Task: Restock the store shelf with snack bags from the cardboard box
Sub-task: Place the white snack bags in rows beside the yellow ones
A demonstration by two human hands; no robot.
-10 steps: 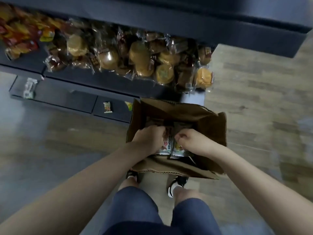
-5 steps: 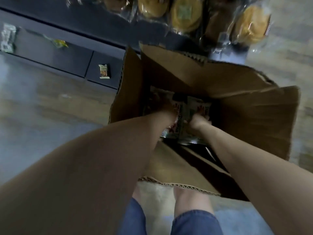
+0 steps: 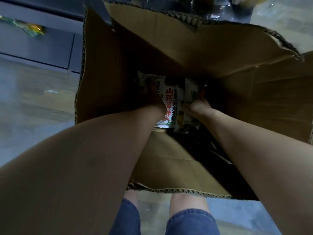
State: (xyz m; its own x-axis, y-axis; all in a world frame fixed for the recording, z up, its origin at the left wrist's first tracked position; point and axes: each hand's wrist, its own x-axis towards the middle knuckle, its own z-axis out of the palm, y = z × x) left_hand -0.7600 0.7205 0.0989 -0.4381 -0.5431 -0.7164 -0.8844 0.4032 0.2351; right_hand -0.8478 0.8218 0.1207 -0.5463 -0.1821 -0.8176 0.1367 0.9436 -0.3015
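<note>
Downward, seen from a head-worn camera: open cardboard box point(image 3: 211, 53) filling most of the view, flaps raised, far flap edge ragged, right wall cut off by the frame edge, interior deep in shadow. Two bare forearms reaching in from the bottom corners, both cut off at the frame. Beyond the box at upper left, dark store shelf point(image 3: 42, 43) base, blurred, with one small yellow-green packet point(image 3: 31, 29) smeared by motion and unreadable. At the top edge, clear-wrapped goods point(image 3: 225, 7) barely visible and cropped. Wood-look floor point(image 3: 33, 102) at left, hazy. Below the box, two bare knees and blue denim shorts point(image 3: 191, 223), partly cropped. Deep inside the box, a cluster of snack bags point(image 3: 169, 102), white with red characters and green trim, standing on edge; exact count hard to make out in the dark. Left hand point(image 3: 153, 97) pressed against the left side of the bags, mostly in shadow, fingers buried behind the packs, grip not discernible. Right hand point(image 3: 197, 106) on the right side of the cluster, fingers curled over the bag edges, gripping them.
</note>
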